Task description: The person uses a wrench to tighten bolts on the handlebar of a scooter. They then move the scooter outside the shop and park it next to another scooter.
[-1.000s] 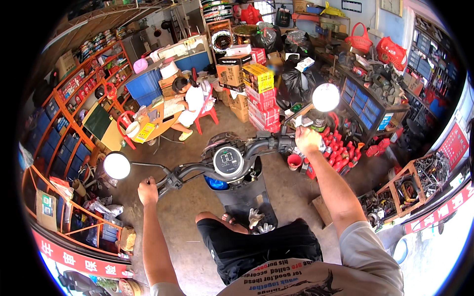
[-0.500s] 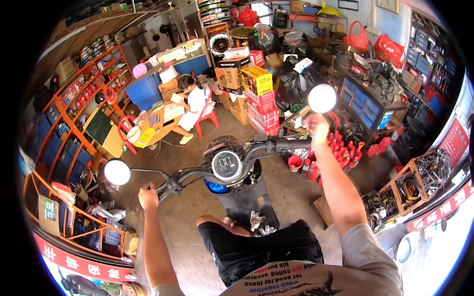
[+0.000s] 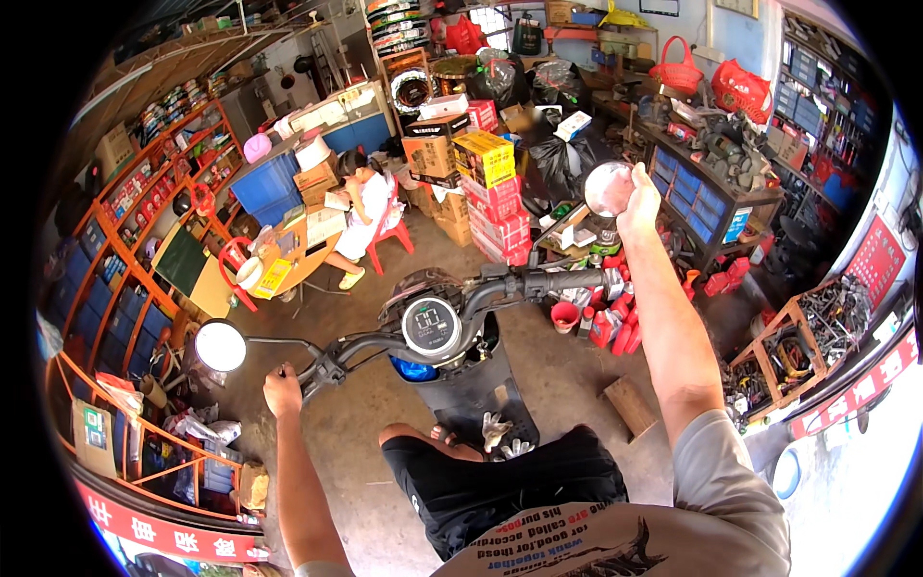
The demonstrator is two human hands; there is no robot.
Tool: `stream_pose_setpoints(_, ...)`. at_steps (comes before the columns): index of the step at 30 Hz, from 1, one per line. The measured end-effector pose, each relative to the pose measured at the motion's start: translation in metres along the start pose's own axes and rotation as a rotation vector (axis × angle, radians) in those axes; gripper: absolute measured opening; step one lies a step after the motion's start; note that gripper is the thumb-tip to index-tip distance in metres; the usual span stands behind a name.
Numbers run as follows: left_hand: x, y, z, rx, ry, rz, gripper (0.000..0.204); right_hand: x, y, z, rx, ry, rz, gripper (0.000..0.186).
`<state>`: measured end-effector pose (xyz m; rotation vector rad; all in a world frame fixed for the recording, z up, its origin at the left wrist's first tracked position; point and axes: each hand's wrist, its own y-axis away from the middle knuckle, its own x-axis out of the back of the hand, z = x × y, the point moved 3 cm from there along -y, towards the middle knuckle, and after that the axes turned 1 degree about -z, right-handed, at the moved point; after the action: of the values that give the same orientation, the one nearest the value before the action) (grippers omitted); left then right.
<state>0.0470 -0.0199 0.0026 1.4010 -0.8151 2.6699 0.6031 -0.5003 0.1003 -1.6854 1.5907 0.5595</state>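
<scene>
Scooter (image 3: 431, 328) in front of me, handlebar (image 3: 495, 290) across it. Right mirror (image 3: 606, 189) sits above the unheld right grip (image 3: 574, 281); step looks like angling that mirror. My right hand (image 3: 638, 204) clasps its outer edge, left hand (image 3: 283, 391) curls round the handlebar's left end. Next move probably calls for small, firm turns, bar steady.

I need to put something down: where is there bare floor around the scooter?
Bare floor shows between the left hand and the footboard, and between the footboard and the wooden block at right. It's crowded near the right grip, with red bottles, and farther ahead, with stacked boxes.
</scene>
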Motion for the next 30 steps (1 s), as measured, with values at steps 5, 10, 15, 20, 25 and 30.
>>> stream_pose_setpoints(5,-0.001,-0.004,-0.007,0.006,-0.017,0.004,0.034,-0.004,0.014,-0.001,0.008,-0.014,0.036,0.025)
stream_pose_setpoints(10,-0.006,-0.004,-0.004,-0.009,0.007,0.009,0.035,-0.003,0.01,-0.003,0.065,-0.051,0.046,0.022)
stream_pose_setpoints(15,-0.002,0.0,-0.001,-0.006,0.023,-0.006,0.034,0.0,0.013,-0.002,0.042,-0.046,0.035,0.028)
stream_pose_setpoints(20,0.009,0.004,-0.005,0.024,0.055,0.0,0.033,0.029,0.062,0.035,-0.076,0.119,0.182,0.023)
stream_pose_setpoints(25,0.003,0.001,0.001,0.015,0.035,0.001,0.033,0.042,0.11,0.071,0.482,1.242,-0.21,0.01)
stream_pose_setpoints(30,0.004,0.0,-0.009,0.03,0.0,0.001,0.032,0.025,0.127,0.079,0.656,1.728,-0.276,0.017)
